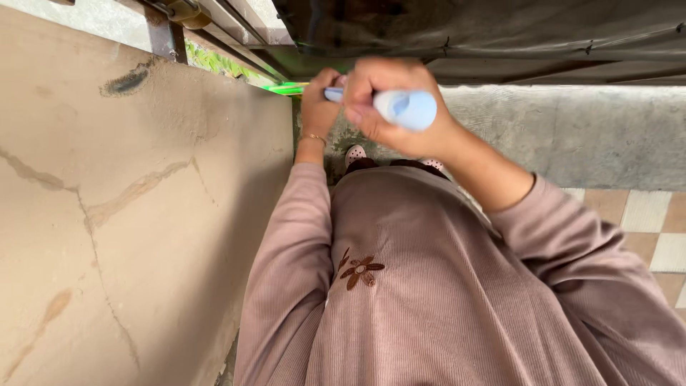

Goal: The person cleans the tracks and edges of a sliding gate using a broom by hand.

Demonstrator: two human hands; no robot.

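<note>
My right hand [389, 107] has a closed grip on a pale blue cylindrical plastic tube [404, 109]; my left hand [319, 107] pinches its narrow end. Held above my mauve ribbed top [429, 286], it looks light, smooth, perhaps slippery; best gripped mid-barrel.

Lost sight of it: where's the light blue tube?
Head view, top centre: the light blue tube is gripped in the right hand, beside the left hand.

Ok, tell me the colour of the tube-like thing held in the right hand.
Pale blue tube, gripped by the right hand; seen in the head view.
</note>
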